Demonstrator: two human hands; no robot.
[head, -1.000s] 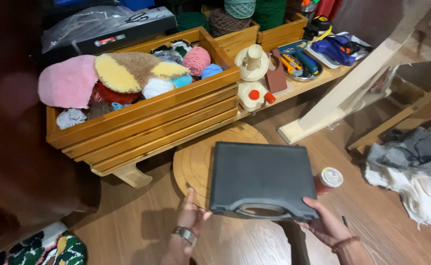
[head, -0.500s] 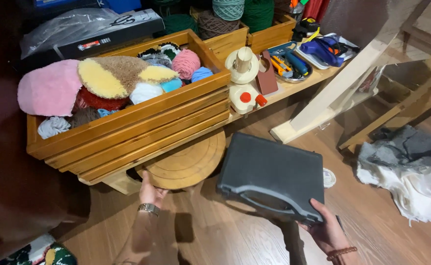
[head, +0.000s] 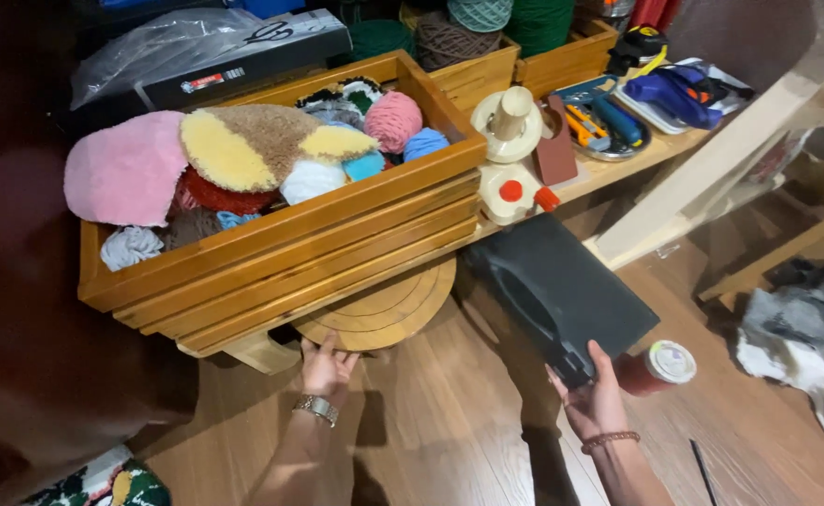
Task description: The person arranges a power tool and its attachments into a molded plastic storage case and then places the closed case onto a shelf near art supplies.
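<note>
Currently black plastic case (head: pixel 562 295) is tilted, propped on the wood floor (head: pixel 449 440) under the bench (head: pixel 656 155); my right hand (head: pixel 592 403) is clasped on its near corner by the handle. Round wooden disc (head: pixel 379 314) sits under the slatted crate (head: pixel 281 253); my left hand (head: pixel 326 367) touches its edge, fingers spread, not gripping. Step looks like stowing both low. Next move needs clearance past the red jar (head: pixel 656 365) just beside the case

The left hand (head: pixel 326 367) presses on the edge of a round wooden board (head: pixel 381 312) that lies on the floor, half under a slatted wooden crate (head: pixel 290 245) full of yarn. The right hand (head: pixel 590 403) grips the corner of a dark plastic case (head: pixel 562 292), tilted beside a small lidded jar (head: pixel 660 365).
</note>
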